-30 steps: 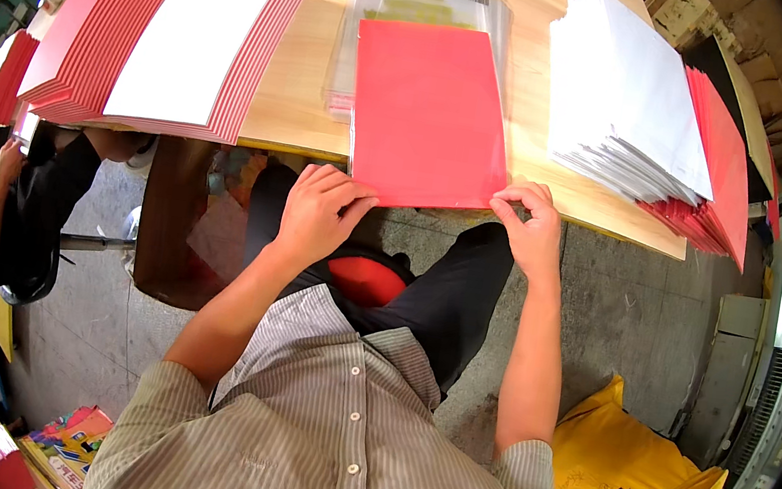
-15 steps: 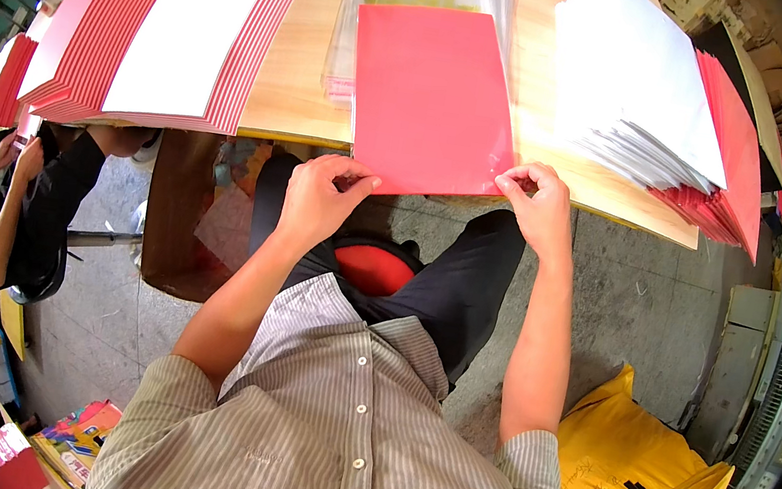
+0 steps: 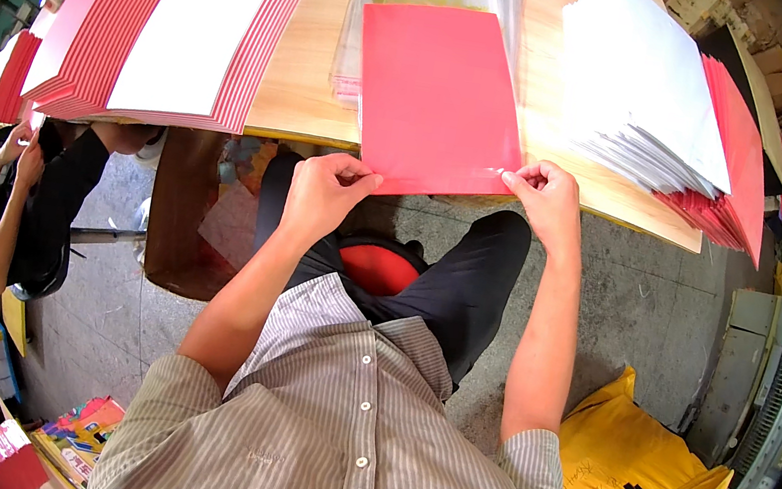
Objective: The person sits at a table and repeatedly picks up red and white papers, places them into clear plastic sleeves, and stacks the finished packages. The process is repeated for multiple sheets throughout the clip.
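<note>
A flat red folder or booklet (image 3: 441,100) in what looks like a clear plastic sleeve lies in front of me, its near edge sticking out past the table edge. My left hand (image 3: 326,192) pinches its near left corner between thumb and fingers. At the near right corner, my right hand (image 3: 549,202) is closed the same way on the sleeve's shiny edge. Beneath its far part rests a pile of clear plastic sleeves (image 3: 345,45).
Neat red-edged stacks with a white top (image 3: 201,24) and a pink top (image 3: 90,27) stand left. A looser white-topped stack (image 3: 646,90) stands right. A cardboard box (image 3: 183,213) sits below the table; a yellow sack (image 3: 630,473) lies lower right. Another person's hands (image 3: 25,154) work far left.
The whole view has shifted slightly to the right. Both hands keep their pinch at the near corners, and the red folder lies almost as before.
</note>
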Demonstrator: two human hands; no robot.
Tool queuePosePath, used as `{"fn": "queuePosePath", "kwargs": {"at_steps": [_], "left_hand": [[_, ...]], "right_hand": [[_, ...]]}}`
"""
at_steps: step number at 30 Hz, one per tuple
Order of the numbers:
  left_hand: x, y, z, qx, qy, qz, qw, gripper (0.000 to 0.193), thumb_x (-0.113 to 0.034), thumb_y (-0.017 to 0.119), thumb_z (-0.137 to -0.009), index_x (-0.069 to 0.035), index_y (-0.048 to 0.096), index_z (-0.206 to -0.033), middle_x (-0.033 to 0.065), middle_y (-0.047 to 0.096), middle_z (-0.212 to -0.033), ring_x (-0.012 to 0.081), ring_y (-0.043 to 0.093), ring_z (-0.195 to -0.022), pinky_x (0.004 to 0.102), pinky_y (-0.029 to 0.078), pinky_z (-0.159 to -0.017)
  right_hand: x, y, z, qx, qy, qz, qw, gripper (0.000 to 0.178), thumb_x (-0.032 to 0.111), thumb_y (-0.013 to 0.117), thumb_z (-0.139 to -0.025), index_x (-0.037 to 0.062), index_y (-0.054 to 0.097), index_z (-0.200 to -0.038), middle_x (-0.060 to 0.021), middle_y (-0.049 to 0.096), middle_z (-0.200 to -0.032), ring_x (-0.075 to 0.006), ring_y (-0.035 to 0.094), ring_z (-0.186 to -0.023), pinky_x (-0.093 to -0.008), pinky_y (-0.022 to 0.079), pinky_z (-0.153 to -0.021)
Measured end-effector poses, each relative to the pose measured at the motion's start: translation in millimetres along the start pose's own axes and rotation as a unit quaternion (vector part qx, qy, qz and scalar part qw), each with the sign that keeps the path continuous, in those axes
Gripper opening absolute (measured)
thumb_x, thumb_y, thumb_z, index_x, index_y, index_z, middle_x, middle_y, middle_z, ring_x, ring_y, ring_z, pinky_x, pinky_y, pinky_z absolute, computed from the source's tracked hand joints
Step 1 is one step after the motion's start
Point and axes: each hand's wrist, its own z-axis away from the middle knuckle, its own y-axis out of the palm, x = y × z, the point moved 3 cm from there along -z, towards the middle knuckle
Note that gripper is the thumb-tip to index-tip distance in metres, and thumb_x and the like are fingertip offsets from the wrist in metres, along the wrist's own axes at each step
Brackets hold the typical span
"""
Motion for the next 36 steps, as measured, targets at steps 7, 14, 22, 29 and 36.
{"fn": "queuePosePath", "kwargs": {"at_steps": [7, 14, 22, 29, 36], "left_hand": [[6.6, 3.1, -3.1, -0.004, -0.006, 0.022, 1.000, 0.019, -0.012, 0.081, -0.082, 0.005, 0.073, -0.086, 0.0068, 0.073, -0.075, 0.0086, 0.066, -0.067, 0.0246, 0.052, -0.063], [9.4, 2.4, -5.4, -0.006, -0.015, 0.040, 0.999, 0.021, -0.013, 0.083, -0.080, 0.004, 0.072, -0.085, 0.0068, 0.073, -0.075, 0.0081, 0.065, -0.067, 0.0234, 0.050, -0.061], [20.1, 4.3, -5.7, -0.017, -0.060, 0.097, 0.993, 0.022, -0.014, 0.083, -0.083, 0.003, 0.070, -0.087, 0.0046, 0.069, -0.072, 0.0060, 0.059, -0.064, 0.0229, 0.046, -0.058], [39.6, 12.4, -11.9, 0.086, -0.075, 0.150, 0.982, 0.029, -0.026, 0.071, -0.094, 0.003, 0.071, -0.098, -0.0001, 0.066, -0.075, 0.0050, 0.056, -0.068, 0.0220, 0.043, -0.060], [31.0, 29.7, 1.6, 0.102, -0.106, 0.334, 0.931, 0.038, -0.034, 0.061, -0.102, 0.004, 0.066, -0.105, 0.0073, 0.070, -0.085, 0.0151, 0.068, -0.076, 0.0292, 0.056, -0.072]], "right_hand": [[-8.4, 0.9, -6.0, -0.010, 0.015, -0.019, 1.000, 0.020, 0.013, 0.082, -0.080, -0.0016, 0.069, -0.080, -0.0017, 0.063, -0.068, -0.0086, 0.054, -0.062, -0.0268, 0.046, -0.059], [-8.5, 2.3, -6.8, -0.011, 0.033, -0.022, 0.999, 0.019, 0.012, 0.082, -0.080, -0.0015, 0.068, -0.080, -0.0027, 0.065, -0.070, -0.0092, 0.056, -0.063, -0.0270, 0.048, -0.060], [-15.9, 0.5, -11.1, -0.057, 0.035, 0.020, 0.998, 0.015, 0.007, 0.079, -0.084, -0.0022, 0.068, -0.084, 0.0003, 0.061, -0.073, -0.0067, 0.052, -0.065, -0.0243, 0.044, -0.060], [-24.6, -0.5, -13.7, -0.140, -0.007, 0.084, 0.986, 0.016, 0.015, 0.075, -0.086, 0.0005, 0.070, -0.092, -0.0108, 0.071, -0.088, -0.0201, 0.066, -0.076, -0.0347, 0.052, -0.070], [44.5, 59.7, 55.2, -0.208, -0.427, 0.186, 0.860, 0.031, 0.016, 0.068, -0.091, 0.0040, 0.069, -0.119, -0.0139, 0.069, -0.121, -0.0299, 0.066, -0.111, -0.0432, 0.049, -0.098]]}}
